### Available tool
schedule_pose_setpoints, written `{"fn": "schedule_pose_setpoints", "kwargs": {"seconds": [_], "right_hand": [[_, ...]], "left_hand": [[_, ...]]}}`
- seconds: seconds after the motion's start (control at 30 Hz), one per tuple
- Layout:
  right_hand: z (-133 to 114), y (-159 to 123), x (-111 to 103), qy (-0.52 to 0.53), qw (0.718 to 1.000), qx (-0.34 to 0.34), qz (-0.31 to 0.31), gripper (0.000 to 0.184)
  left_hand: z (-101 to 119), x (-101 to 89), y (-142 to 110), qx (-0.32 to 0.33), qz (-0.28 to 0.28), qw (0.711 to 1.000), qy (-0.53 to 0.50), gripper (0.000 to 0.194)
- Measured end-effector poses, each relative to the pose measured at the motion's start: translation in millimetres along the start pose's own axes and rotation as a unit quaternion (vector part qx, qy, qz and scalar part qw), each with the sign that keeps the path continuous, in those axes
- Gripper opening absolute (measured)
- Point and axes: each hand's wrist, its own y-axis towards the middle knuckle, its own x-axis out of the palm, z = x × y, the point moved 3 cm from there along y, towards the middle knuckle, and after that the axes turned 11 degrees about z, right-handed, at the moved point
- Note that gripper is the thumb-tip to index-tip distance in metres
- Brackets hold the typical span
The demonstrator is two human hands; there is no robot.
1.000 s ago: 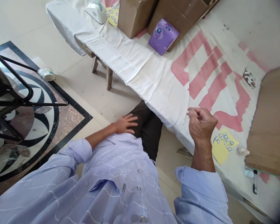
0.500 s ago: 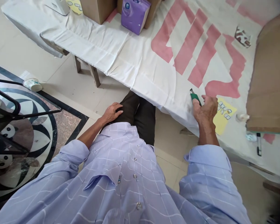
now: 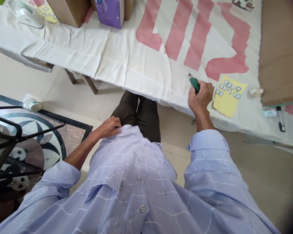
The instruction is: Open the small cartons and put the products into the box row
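Note:
My right hand (image 3: pixel 201 96) is wrapped round a green utility knife (image 3: pixel 195 85) just above the table's near edge. The knife's metal tip points away from me, up and to the left. Right of that hand lies a yellow card (image 3: pixel 226 100) with small blue-outlined shapes. My left hand (image 3: pixel 110 127) rests on my lap at the hem of my checked shirt, its fingers loosely bent and apparently holding nothing. Part of its fingertips is hidden against the dark trousers (image 3: pixel 148 117).
A white cloth with red markings (image 3: pixel 146 71) covers the table. On it stand a purple tissue pack (image 3: pixel 110 13), a cardboard box (image 3: pixel 65 12) and a white device (image 3: pixel 30 18). Brown cardboard (image 3: pixel 282 55) and a black pen (image 3: pixel 280 119) lie right. A paper cup (image 3: pixel 32 105) is on the floor.
My right hand has moved left with the utility knife, uncovering more of the yellow card. My left hand has drawn back from the thigh to the shirt hem. The view has shifted.

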Motion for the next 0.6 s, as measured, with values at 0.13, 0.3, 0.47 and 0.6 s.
{"fn": "schedule_pose_setpoints", "kwargs": {"seconds": [0.13, 0.3, 0.47, 0.6], "right_hand": [[6, 2, 6, 0.017, 1.0, -0.008, 0.024, 0.048], [18, 3, 16, 0.04, 0.997, -0.037, 0.06, 0.044], [25, 4, 24, 0.044, 0.997, -0.048, 0.052, 0.048], [26, 2, 26, 0.047, 0.994, -0.046, 0.086, 0.046]], "left_hand": [[-2, -5.6, -1, -0.076, 0.026, 0.994, -0.071, 0.025], [-31, -7.7, 6, -0.187, 0.103, 0.972, -0.092, 0.03], [-42, -1.8, 18, -0.182, 0.096, 0.978, -0.025, 0.025], [-40, -0.2, 34, -0.143, 0.099, 0.984, 0.04, 0.02]]}}
